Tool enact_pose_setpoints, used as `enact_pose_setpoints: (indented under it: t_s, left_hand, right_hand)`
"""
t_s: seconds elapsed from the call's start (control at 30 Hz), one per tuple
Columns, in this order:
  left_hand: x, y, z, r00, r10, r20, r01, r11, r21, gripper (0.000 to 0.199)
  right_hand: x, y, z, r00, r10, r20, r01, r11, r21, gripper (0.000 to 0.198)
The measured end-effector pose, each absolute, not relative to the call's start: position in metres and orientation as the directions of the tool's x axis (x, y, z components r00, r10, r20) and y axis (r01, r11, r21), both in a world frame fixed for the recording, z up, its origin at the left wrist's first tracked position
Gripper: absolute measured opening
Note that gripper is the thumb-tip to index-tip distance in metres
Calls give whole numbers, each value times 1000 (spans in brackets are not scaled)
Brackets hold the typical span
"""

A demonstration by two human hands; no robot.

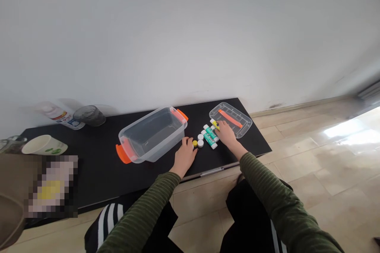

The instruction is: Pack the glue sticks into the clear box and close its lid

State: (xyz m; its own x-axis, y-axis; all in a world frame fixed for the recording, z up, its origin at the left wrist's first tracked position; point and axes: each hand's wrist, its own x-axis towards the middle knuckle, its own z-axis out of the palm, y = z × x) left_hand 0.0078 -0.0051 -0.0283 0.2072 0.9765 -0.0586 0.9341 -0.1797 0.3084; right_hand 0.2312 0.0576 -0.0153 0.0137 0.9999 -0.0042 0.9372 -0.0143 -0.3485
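My right hand (226, 133) is closed around a yellow glue stick with a white cap (213, 123). Just left of it, green-and-white glue sticks (209, 139) lie side by side on the black tabletop. Two round white tops (200, 143) show next to them, seen from above. The fingers of my left hand (183, 157) are curled around a small item with a round yellow top (194, 143); its lower part is hidden. Close behind that hand stands a clear plastic box (151, 156) with orange handles, its top uncovered.
The clear lid (246, 128) with an orange handle lies at the table's right end. To the left are a dark glass (90, 116), a white bottle (63, 118) and a paper cup (44, 145). Another person's head is partly visible at lower left. A wall rises behind the table (97, 158).
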Motion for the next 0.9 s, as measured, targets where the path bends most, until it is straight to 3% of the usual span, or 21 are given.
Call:
enact_pose_setpoints:
  t_s: [0.2, 0.37, 0.5, 0.73, 0.9]
  left_hand:
    - [4, 5, -33, 218, 976, 30, 900, -213, 380, 46]
    - [-1, 10, -42, 250, 960, 122, 828, -278, 486, 51]
    - [-6, 11, -42, 280, 948, 154, 778, -317, 542, 55]
    - [-22, 11, -28, 232, 960, 157, 754, -279, 595, 52]
    - [-22, 8, -15, 176, 972, 154, 760, -234, 606, 48]
  right_hand:
    - [233, 50, -13, -16, 1000, -7, 969, 14, -245, 43]
    - [238, 45, -14, -18, 998, -62, 970, 2, -242, 49]
    - [239, 40, -6, -21, 1000, -6, 960, 18, -281, 44]
    - [233, 8, 24, -267, 945, 188, 857, 322, -402, 31]
    - [217, -18, 37, -446, 892, 77, 816, 440, -374, 26]
